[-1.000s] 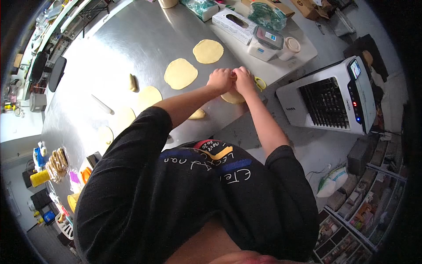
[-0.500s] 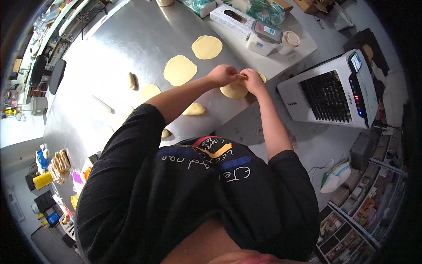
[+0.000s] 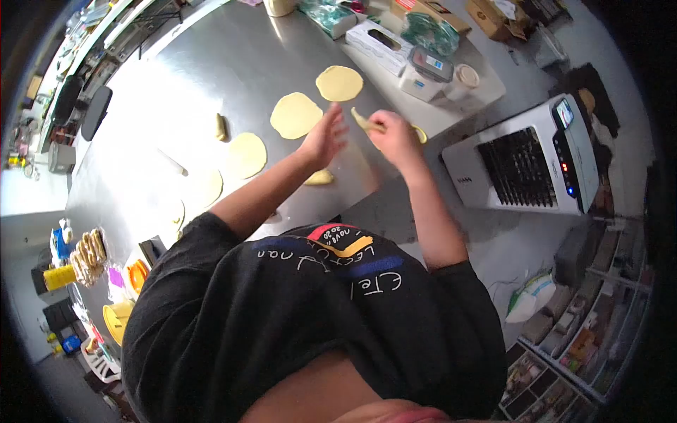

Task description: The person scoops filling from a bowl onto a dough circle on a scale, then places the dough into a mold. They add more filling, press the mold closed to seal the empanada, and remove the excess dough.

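My right hand (image 3: pixel 395 139), near the table's right edge, is closed on a piece of dough (image 3: pixel 361 121), its narrow end sticking out to the left. My left hand (image 3: pixel 326 139) is held up over the table with fingers apart and nothing in it. Just beyond that hand lies a flat dough round (image 3: pixel 296 115), with another dough round (image 3: pixel 339 83) farther back. Partly hidden below my left wrist is a folded piece of dough (image 3: pixel 319 178). To the left are a third round (image 3: pixel 247 156) and a small dough roll (image 3: pixel 221 127).
A steel table (image 3: pixel 240 63) carries the dough and a thin white stick (image 3: pixel 173 163). At the back right stand a glove box (image 3: pixel 379 46), a lidded plastic tub (image 3: pixel 425 74) and a white-lidded cup (image 3: pixel 464 79). An air cooler (image 3: pixel 522 155) stands right of the table.
Both hands were together pinching the edge of a dough round on the table. My left hand has let go and moved left, opening; my right hand has lifted the dough.
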